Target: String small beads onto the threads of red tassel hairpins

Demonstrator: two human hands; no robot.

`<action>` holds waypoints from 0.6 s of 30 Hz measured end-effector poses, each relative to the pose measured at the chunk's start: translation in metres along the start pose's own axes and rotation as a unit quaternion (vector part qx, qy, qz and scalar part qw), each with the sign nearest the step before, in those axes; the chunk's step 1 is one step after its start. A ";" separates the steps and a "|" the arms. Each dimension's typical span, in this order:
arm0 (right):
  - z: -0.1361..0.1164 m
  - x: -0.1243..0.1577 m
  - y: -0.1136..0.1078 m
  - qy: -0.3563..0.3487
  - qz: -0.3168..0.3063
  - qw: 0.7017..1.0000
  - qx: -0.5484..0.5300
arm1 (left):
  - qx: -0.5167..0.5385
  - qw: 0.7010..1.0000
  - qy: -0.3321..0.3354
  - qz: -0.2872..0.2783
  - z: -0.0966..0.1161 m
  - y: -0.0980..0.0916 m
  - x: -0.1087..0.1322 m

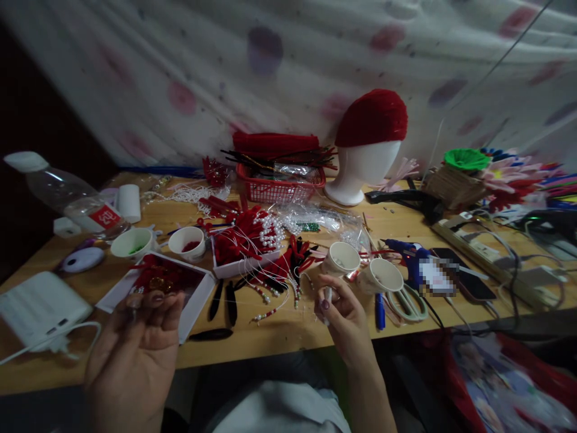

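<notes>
My left hand is raised palm up before a white box of red material. Its fingers are curled in and the thumb meets them; whatever they pinch is too small to make out. My right hand is closed, thumb against fingers, around a small white stick-like piece. Two paper cups, one above that hand and another to its right, stand close by. Between the hands lie red-and-black tassels with beaded white strings, and several black leaf-shaped pieces.
A white mannequin head with a red cap and a red basket stand at the back. Leftward are a bottle, cups of green and red beads. A blue glue gun, scissors and power strip lie rightward.
</notes>
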State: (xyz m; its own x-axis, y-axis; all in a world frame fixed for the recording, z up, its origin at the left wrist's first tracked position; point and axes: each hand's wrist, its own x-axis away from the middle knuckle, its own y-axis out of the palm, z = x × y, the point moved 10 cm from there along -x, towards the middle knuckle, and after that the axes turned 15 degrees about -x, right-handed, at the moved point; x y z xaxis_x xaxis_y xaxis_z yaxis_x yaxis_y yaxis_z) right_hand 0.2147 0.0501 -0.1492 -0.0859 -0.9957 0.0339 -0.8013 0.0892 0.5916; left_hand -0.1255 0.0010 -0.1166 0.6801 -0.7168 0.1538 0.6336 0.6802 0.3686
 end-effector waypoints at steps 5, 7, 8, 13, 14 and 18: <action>0.007 0.002 0.004 0.045 -0.010 0.998 -0.051 | -0.008 1.000 0.011 0.002 0.000 -0.004 -0.003; 0.007 0.003 0.011 0.063 -0.021 0.992 -0.107 | 0.000 1.000 0.015 0.002 0.000 -0.005 -0.003; 0.008 0.004 0.014 0.078 -0.030 0.988 -0.133 | 0.004 1.000 0.017 0.004 0.000 -0.005 -0.003; 0.019 0.015 0.028 0.169 -0.108 0.961 -0.190 | 0.004 1.000 0.021 0.008 0.005 -0.005 -0.002; 0.021 0.017 0.028 0.177 -0.117 0.958 -0.192 | 0.005 1.000 0.022 0.008 0.007 -0.005 -0.002; 0.017 0.014 0.014 0.148 -0.109 0.975 -0.121 | -0.001 0.999 0.042 0.024 0.016 -0.014 -0.008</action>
State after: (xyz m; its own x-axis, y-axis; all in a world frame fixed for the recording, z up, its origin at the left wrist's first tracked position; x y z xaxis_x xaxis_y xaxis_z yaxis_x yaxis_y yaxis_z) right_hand 0.1917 0.0379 -0.1541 0.2745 -0.9567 0.0968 -0.6150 -0.0973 0.7825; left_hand -0.1459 -0.0058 -0.1085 0.7376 -0.6687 0.0938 0.6010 0.7135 0.3601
